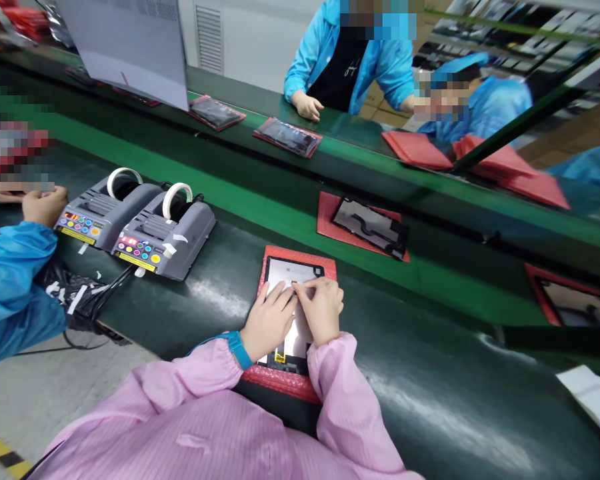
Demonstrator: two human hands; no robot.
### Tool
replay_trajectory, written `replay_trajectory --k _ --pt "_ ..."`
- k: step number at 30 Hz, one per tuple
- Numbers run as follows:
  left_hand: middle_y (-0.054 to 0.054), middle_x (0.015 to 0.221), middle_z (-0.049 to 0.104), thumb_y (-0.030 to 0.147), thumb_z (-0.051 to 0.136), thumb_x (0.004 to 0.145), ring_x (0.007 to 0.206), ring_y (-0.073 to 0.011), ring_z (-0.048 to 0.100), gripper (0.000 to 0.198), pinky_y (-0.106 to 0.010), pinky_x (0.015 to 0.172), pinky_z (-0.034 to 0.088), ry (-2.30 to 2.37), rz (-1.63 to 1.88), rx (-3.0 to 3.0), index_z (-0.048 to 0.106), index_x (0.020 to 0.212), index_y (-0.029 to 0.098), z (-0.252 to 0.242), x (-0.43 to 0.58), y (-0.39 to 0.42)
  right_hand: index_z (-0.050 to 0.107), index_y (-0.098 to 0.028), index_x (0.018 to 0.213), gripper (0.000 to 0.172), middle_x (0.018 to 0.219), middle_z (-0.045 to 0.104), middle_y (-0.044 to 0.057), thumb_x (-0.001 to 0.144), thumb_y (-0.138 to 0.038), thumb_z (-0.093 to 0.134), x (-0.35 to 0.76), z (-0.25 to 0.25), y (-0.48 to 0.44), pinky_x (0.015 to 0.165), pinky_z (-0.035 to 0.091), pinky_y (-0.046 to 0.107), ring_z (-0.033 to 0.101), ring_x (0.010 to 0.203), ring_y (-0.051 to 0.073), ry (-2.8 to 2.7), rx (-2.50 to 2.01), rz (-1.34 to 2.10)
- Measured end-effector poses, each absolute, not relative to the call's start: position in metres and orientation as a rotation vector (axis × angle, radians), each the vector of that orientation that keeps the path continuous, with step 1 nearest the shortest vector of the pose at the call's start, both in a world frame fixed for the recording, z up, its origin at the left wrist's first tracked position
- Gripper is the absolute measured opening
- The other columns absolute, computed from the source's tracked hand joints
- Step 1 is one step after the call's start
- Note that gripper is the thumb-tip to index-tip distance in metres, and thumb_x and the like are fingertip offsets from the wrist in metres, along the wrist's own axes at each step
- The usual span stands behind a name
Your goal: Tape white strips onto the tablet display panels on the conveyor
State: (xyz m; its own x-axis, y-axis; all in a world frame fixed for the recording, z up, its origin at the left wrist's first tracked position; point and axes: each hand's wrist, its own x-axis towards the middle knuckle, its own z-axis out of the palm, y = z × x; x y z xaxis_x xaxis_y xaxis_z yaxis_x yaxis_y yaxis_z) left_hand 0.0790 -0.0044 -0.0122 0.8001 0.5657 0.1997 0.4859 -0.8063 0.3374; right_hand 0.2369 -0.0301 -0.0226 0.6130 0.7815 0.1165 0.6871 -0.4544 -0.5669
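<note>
A flat tablet screen panel (pixel 296 333) with a silvery back and black edges lies on a red bubble-wrap sheet (pixel 285 383) in front of me. A yellow strip shows near its lower edge. My left hand (pixel 271 323), with a blue band at the wrist, rests flat on the panel, fingers stretched out. Beside it, my right hand (pixel 323 310) is closed in a pinch over the panel's upper middle, its fingertips close to the left hand's. A small dark spot shows at the fingertips; what they hold, if anything, is too small to make out.
Two grey tape dispensers (pixel 167 230) with white tape rolls stand on the left, near a co-worker's hand (pixel 45 205). Beyond my table, a green conveyor belt (pixel 430 283) carries another panel (pixel 370 223) on red wrap. Co-workers in blue sit across; white paper (pixel 593 400) lies at right.
</note>
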Motion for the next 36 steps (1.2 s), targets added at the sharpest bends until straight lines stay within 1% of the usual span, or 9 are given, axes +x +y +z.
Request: replay_trajectory --k 3,8,12,17,22,26,30,33,36 --pt "-0.01 0.144 0.051 0.029 0.041 0.099 0.142 -0.0277 0.035 0.042 -0.051 0.118 0.021 0.801 0.441 2.72 0.048 0.138 0.016 -0.015 0.078 -0.004 0.059 -0.018 0.098 0.05 0.102 0.052 0.013 0.079 -0.064 0.059 0.272 -0.041 -0.037 0.089 0.039 0.044 0.046 0.102 0.03 -1.138 -2.227 0.084" --pt "-0.009 0.149 0.047 0.031 0.04 0.099 0.145 -0.0259 0.031 0.044 -0.05 0.12 0.016 0.756 0.469 2.675 0.045 0.141 0.016 -0.018 0.078 -0.002 0.059 -0.018 0.089 0.032 0.091 0.053 0.01 0.09 -0.047 0.047 0.358 -0.05 -0.047 0.085 0.043 0.039 0.051 0.088 0.024 -1.278 -2.285 0.042" --pt "-0.009 0.153 0.042 0.031 0.037 0.1 0.146 -0.0253 0.029 0.047 -0.051 0.121 0.011 0.699 0.485 2.647 0.04 0.145 0.017 -0.018 0.078 0.0 0.061 -0.016 0.098 0.023 0.105 0.054 0.014 0.087 -0.031 0.049 0.41 -0.04 -0.025 0.083 0.043 0.039 0.052 0.09 0.024 -1.353 -2.421 -0.031" --pt "-0.01 0.151 0.045 0.028 0.041 0.099 0.144 -0.0267 0.031 0.044 -0.052 0.121 0.011 0.652 0.526 2.579 0.045 0.141 0.018 -0.02 0.077 0.001 0.06 -0.015 0.12 0.036 0.117 0.055 0.02 0.086 -0.017 0.046 0.44 -0.034 0.03 0.078 0.041 0.042 0.052 0.102 0.03 -1.464 -2.585 -0.157" --pt "-0.006 0.131 0.061 0.022 0.044 0.098 0.134 -0.0206 0.046 0.033 -0.05 0.121 0.02 0.636 0.674 2.202 0.055 0.129 0.022 -0.021 0.076 0.011 0.067 -0.014 0.112 0.038 0.103 0.062 0.02 0.087 -0.007 0.038 0.439 -0.022 0.069 0.076 0.039 0.041 0.057 0.09 0.027 -1.62 -2.615 -0.2" --pt "-0.01 0.122 0.062 0.023 0.041 0.098 0.121 -0.0185 0.055 0.029 -0.042 0.112 0.038 0.581 0.885 1.753 0.061 0.119 0.019 -0.016 0.073 0.027 0.068 -0.008 0.107 0.035 0.094 0.065 0.021 0.078 -0.005 0.047 0.425 0.0 0.084 0.074 0.04 0.04 0.059 0.085 0.028 -1.706 -2.611 -0.233" --pt "-0.012 0.122 0.064 0.034 0.052 0.095 0.12 -0.0228 0.058 0.029 -0.044 0.11 0.04 0.491 0.839 1.228 0.064 0.115 0.017 -0.005 0.068 0.035 0.068 -0.012 0.111 0.037 0.107 0.065 0.018 0.077 -0.014 0.052 0.394 0.034 0.081 0.079 0.043 0.039 0.059 0.095 0.029 -1.785 -2.559 -0.307" --pt "-0.015 0.135 0.059 0.042 0.063 0.089 0.124 -0.0277 0.058 0.043 -0.048 0.11 0.041 0.311 0.692 0.749 0.059 0.125 0.018 0.0 0.067 0.034 0.068 -0.019 0.112 0.036 0.104 0.065 0.013 0.08 -0.023 0.051 0.346 0.059 0.047 0.078 0.046 0.037 0.06 0.091 0.027 -1.882 -2.434 -0.272" --pt "-0.014 0.146 0.049 0.044 0.073 0.082 0.126 -0.0272 0.057 0.062 -0.051 0.11 0.041 0.24 0.637 0.513 0.047 0.136 0.026 -0.002 0.07 0.029 0.069 -0.024 0.111 0.034 0.094 0.065 0.011 0.082 -0.024 0.051 0.281 0.071 -0.01 0.08 0.048 0.04 0.06 0.086 0.028 -2.017 -2.202 -0.122"
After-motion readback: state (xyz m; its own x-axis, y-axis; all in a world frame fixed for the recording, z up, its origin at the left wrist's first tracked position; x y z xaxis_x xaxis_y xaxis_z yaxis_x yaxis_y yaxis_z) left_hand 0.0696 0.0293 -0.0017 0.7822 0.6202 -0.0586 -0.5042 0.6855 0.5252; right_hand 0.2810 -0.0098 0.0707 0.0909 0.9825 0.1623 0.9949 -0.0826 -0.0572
